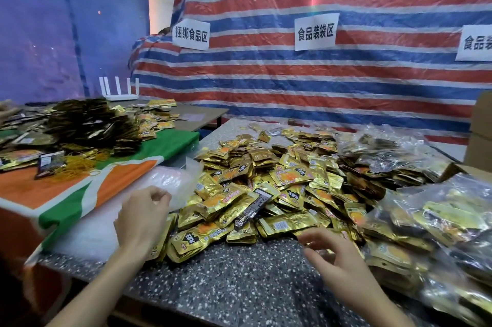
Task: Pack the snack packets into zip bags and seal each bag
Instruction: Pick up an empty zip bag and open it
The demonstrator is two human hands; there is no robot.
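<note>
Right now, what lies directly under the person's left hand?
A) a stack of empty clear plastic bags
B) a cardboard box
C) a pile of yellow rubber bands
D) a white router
A: the left hand hovers, fingers curled, over the stack of empty clear bags at the left edge of the pile of gold snack packets; the other things lie elsewhere.

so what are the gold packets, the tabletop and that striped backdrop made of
Gold packets: look like metallised foil or plastic film, glossy; they glint and crinkle with sharp highlights.
Tabletop: grey with white and dark specks, smooth; seemingly terrazzo-type stone or a laminate imitating it, hard to say which.
Striped backdrop: probably a woven plastic tarpaulin, red, white and blue, with a slight sheen and fine wrinkles.
</note>
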